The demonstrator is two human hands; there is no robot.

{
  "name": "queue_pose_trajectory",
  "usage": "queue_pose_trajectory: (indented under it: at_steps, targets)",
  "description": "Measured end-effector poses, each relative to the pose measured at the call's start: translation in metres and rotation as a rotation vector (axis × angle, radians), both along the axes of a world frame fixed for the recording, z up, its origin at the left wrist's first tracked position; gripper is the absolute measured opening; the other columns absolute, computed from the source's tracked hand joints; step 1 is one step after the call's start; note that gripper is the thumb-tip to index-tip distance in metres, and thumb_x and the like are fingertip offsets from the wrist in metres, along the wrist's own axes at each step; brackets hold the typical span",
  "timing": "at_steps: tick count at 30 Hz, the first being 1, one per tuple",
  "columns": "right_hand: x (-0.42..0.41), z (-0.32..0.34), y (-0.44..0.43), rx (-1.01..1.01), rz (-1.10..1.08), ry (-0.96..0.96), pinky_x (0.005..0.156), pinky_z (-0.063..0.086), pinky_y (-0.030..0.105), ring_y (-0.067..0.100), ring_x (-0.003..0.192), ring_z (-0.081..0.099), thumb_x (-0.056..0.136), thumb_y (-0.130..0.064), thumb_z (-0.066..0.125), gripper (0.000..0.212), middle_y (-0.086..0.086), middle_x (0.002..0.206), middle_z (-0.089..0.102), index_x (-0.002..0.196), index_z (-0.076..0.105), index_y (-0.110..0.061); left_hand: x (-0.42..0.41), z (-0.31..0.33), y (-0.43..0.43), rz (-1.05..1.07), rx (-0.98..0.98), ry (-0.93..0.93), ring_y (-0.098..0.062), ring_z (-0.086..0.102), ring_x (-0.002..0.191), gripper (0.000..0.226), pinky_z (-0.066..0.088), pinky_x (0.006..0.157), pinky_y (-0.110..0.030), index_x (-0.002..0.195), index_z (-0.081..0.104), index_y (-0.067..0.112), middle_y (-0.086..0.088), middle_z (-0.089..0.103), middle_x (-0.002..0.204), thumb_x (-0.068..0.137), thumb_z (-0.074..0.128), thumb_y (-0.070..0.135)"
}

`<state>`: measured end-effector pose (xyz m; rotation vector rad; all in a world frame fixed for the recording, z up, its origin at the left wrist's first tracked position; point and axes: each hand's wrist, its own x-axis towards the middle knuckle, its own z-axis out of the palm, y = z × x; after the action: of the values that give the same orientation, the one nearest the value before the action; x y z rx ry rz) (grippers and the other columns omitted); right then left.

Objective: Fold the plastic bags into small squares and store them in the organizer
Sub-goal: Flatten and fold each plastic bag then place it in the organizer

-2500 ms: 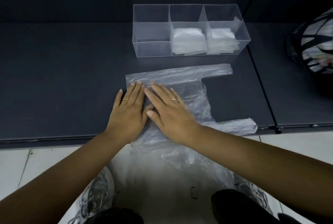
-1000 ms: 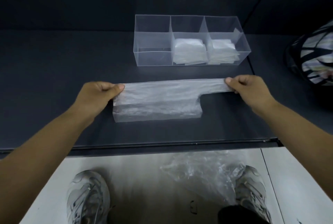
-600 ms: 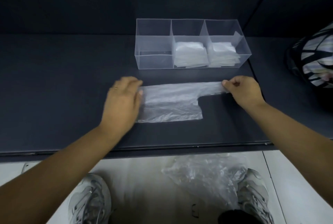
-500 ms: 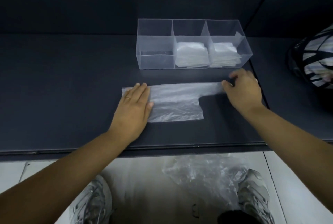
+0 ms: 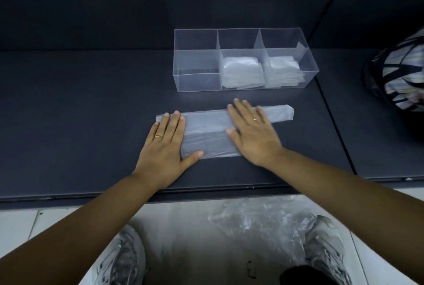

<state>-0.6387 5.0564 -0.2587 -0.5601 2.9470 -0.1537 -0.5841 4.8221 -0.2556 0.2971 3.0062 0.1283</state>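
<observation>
Left hand (image 5: 164, 147) flat, palm down on the dark bench (image 5: 80, 112), fingers (image 5: 175, 121) extended side by side and lightly spread, thumb out to the right, gold ring (image 5: 158, 136) on one finger; pressing on the left end of the plastic bag (image 5: 206, 133). Bag folded into a long, flat translucent strip, lying across the bench from under the left fingers to just past the right fingers, its narrow handle end (image 5: 281, 112) sticking out on the far right. Right hand (image 5: 252, 133) likewise flat and palm down on the right part of the strip, fingers straight and slightly apart, thin ring (image 5: 257, 119) showing, edges a little blurred. Beyond the fingertips of both hands, near but not touching the bag, a clear organizer (image 5: 197, 62) with three compartments: left one holding nothing visible, middle and right ones each holding a stack of folded white squares (image 5: 241, 71). Well off to the right of the right fingers, a striped dark bundle (image 5: 399, 71) at the picture's edge. Below the bench edge, nearer than the wrists, crumpled clear plastic (image 5: 259, 220) on the pale floor between two grey shoes (image 5: 124, 259).
</observation>
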Motion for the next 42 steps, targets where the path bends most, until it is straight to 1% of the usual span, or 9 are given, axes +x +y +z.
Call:
queue_pose_trajectory:
  at_steps: [6, 11, 18, 23, 26, 31, 36, 39, 42]
  targets:
    - [0.009, 0.019, 0.062, -0.082, -0.173, 0.155, 0.116, 0.006, 0.042, 0.028, 0.145, 0.015, 0.097, -0.043, 0.043, 0.062, 0.01, 0.157, 0.02, 0.149, 0.027, -0.015, 0.004, 0.012, -0.01, 0.007, 0.025, -0.001, -0.018, -0.019, 0.145, 0.112, -0.016, 0.117, -0.036, 0.151, -0.008, 0.01, -0.005, -0.013, 0.159, 0.072, 0.006, 0.088]
    - [0.048, 0.034, 0.056, -0.297, 0.123, 0.084, 0.082, 0.041, 0.04, 0.025, 0.096, 0.054, 0.078, -0.028, 0.077, 0.024, 0.001, 0.104, 0.057, 0.098, 0.07, -0.017, 0.023, 0.02, 0.016, -0.305, 0.248, 0.014, -0.012, 0.0, 0.146, 0.087, -0.008, 0.117, -0.024, 0.151, 0.022, 0.011, -0.001, 0.012, 0.159, 0.088, 0.032, 0.07]
    - [0.036, 0.035, 0.037, -0.337, 0.065, -0.073, 0.088, 0.037, 0.032, 0.017, 0.093, 0.051, 0.09, -0.013, 0.064, 0.006, 0.001, 0.096, 0.056, 0.084, 0.066, -0.013, 0.018, 0.012, 0.024, -0.216, 0.307, 0.012, -0.004, 0.008, 0.144, 0.083, -0.008, 0.112, -0.011, 0.15, 0.024, 0.016, 0.006, 0.016, 0.158, 0.085, 0.042, 0.064]
    - [0.031, 0.06, 0.048, -0.601, -0.093, -0.319, 0.078, 0.035, 0.014, 0.0, 0.079, 0.05, 0.094, -0.015, 0.057, 0.019, -0.009, 0.09, 0.051, 0.078, 0.056, -0.025, 0.012, 0.016, 0.032, -0.212, 0.296, 0.274, -0.029, 0.064, 0.109, 0.039, 0.046, 0.098, -0.041, 0.115, 0.067, 0.0, -0.013, 0.066, 0.121, 0.08, 0.076, 0.015]
    - [0.033, 0.07, 0.053, -0.472, -0.073, -0.154, 0.094, 0.032, 0.022, 0.004, 0.096, 0.048, 0.088, -0.033, 0.062, 0.008, -0.009, 0.104, 0.05, 0.088, 0.057, -0.026, 0.011, 0.017, 0.035, -0.252, 0.322, 0.376, -0.029, 0.07, 0.093, 0.025, 0.057, 0.083, -0.041, 0.1, 0.074, 0.0, -0.012, 0.073, 0.104, 0.075, 0.078, 0.002]
    - [0.055, 0.065, 0.02, -0.131, 0.251, 0.031, 0.116, 0.003, 0.031, 0.012, 0.138, 0.031, 0.072, -0.063, 0.061, 0.079, -0.01, 0.147, 0.038, 0.14, 0.043, -0.026, 0.021, 0.022, 0.042, -0.278, 0.339, 0.398, -0.024, 0.072, 0.081, 0.017, 0.059, 0.068, -0.033, 0.087, 0.075, 0.003, -0.007, 0.074, 0.089, 0.071, 0.081, 0.003]
    - [0.046, 0.04, 0.021, -0.406, 0.08, 0.045, 0.097, 0.044, 0.032, 0.019, 0.102, 0.064, 0.085, -0.012, 0.069, 0.015, -0.005, 0.108, 0.071, 0.099, 0.073, -0.016, 0.026, 0.031, 0.029, -0.209, 0.389, 0.251, -0.018, 0.07, 0.083, 0.015, 0.055, 0.069, -0.025, 0.09, 0.075, 0.012, 0.001, 0.074, 0.091, 0.086, 0.062, 0.017]
    - [0.029, 0.042, 0.041, -0.681, -0.178, -0.211, 0.082, 0.043, 0.011, 0.0, 0.085, 0.063, 0.087, -0.015, 0.068, 0.013, -0.016, 0.087, 0.071, 0.082, 0.072, -0.025, 0.026, 0.036, 0.004, 0.05, 0.619, 0.018, -0.006, 0.067, 0.09, 0.015, 0.052, 0.079, -0.021, 0.095, 0.075, 0.028, 0.011, 0.074, 0.096, 0.093, 0.061, 0.028]
    - [0.015, 0.04, 0.048, -0.84, -0.392, -0.367, 0.076, 0.044, 0.014, 0.001, 0.074, 0.061, 0.087, -0.021, 0.069, 0.016, -0.012, 0.074, 0.069, 0.071, 0.069, -0.016, 0.017, 0.043, -0.019, 0.364, 0.982, -0.173, 0.01, 0.065, 0.082, 0.02, 0.045, 0.074, -0.005, 0.074, 0.075, 0.041, 0.021, 0.073, 0.086, 0.085, 0.07, 0.026]
